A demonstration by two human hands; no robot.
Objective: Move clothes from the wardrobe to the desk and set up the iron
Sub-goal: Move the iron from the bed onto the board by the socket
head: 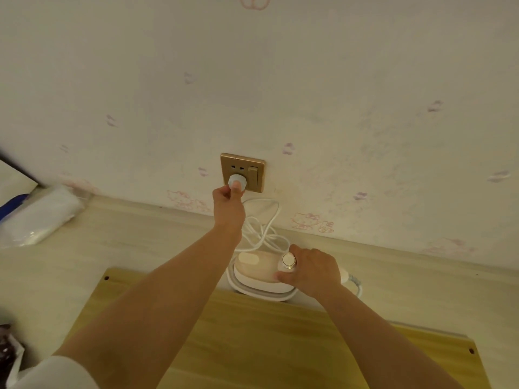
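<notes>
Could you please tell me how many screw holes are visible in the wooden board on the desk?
2: one screw hole at the board's far left corner, one near its right edge. The arms may hide others.

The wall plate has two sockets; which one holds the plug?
The lower socket: the white plug, pinched by the left hand, covers it. The upper socket shows its empty slots.

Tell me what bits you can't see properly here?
Head view only:
- plug prongs: hidden by the left hand and the plug itself.
- iron handle: covered by the right hand.
- cord: partly behind the left arm.
- dark object: cut off by the left edge.
</notes>
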